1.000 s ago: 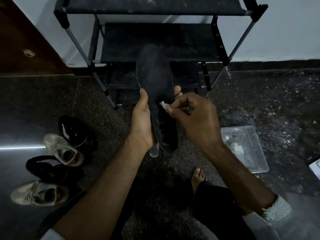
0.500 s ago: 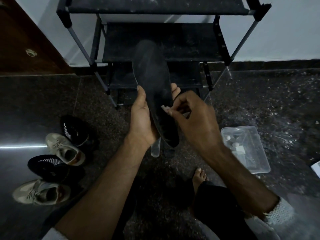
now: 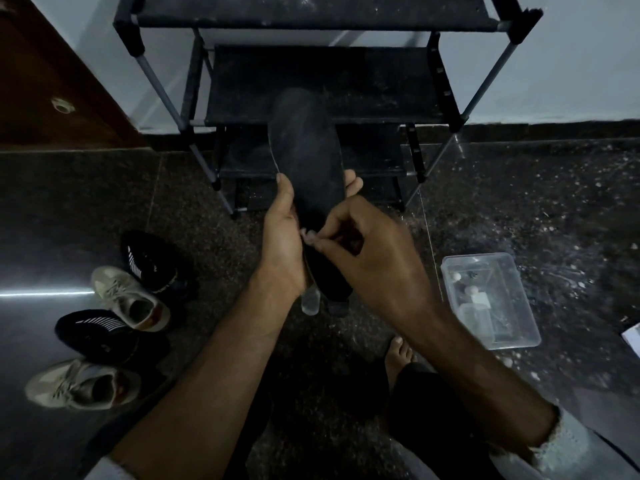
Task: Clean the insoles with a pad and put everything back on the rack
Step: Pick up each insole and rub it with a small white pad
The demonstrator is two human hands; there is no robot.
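Dark speckled floor below; my left hand grips the insole, my right hand pinches a pad against it.

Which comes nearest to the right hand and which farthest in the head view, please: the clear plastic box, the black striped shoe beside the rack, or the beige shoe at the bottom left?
From the right hand:
1. Clear plastic box, on the floor to its right.
2. Black striped shoe, on the floor to the left, past the left hand.
3. Beige shoe, at the bottom-left corner.
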